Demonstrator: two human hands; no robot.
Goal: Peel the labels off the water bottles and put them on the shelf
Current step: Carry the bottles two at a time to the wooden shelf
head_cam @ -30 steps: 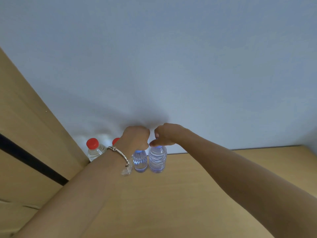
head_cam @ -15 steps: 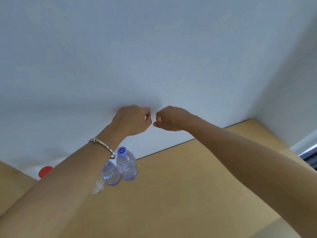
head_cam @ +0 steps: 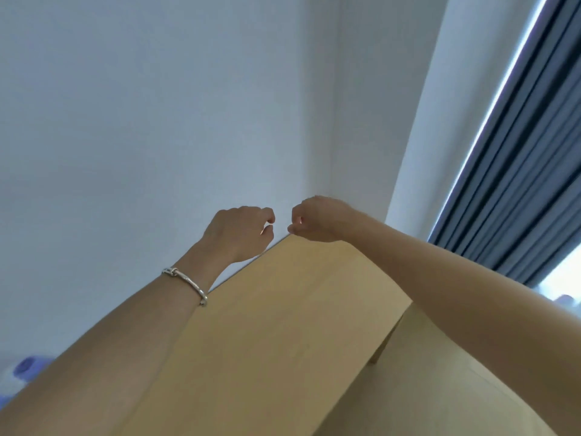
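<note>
One water bottle (head_cam: 26,365), blurred, sits at the far lower left, just beside the left forearm. Above the back edge of the wooden shelf (head_cam: 267,341), the left hand (head_cam: 239,234) and right hand (head_cam: 317,220) hang close together, fingers curled, gripping nothing. Bare wood spreads below them, with the white wall (head_cam: 157,121) behind and a dark curtain (head_cam: 518,171) at right.

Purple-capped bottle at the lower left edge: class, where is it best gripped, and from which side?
Probably grip the bottle at the neck under its purple cap, from above, with the left hand. It seems upright, cap uppermost. Its body is blurred and partly hidden behind the left forearm, leaving only the top free.
</note>
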